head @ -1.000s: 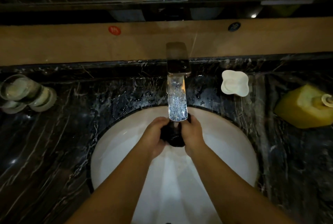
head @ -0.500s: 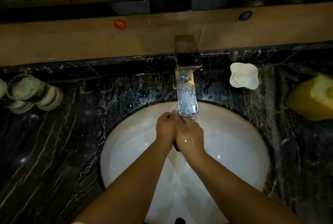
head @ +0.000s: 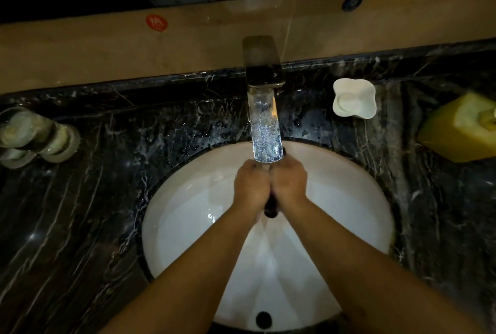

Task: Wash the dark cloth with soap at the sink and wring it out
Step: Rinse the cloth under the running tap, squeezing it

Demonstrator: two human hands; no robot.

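Observation:
My left hand [head: 251, 187] and my right hand [head: 290, 183] are pressed together over the white sink basin [head: 188, 221], right under the tip of the chrome faucet [head: 264, 118]. Both fists are closed on the dark cloth [head: 270, 206], which is almost wholly hidden; only a small dark end pokes out below between the wrists. A white soap dish [head: 353, 98] holding a pale bar sits on the counter right of the faucet. I cannot make out a water stream.
Black marble counter [head: 80, 212] surrounds the basin. Upturned glasses [head: 35, 136] stand at the far left. A yellow bottle [head: 461, 126] lies at the right edge. The drain hole [head: 263, 319] is near the front. A tan backsplash and mirror ledge run behind.
The cloth was a visible dark bundle between my hands a second ago; my hands have since closed together around it, hiding most of it. The view has shifted slightly.

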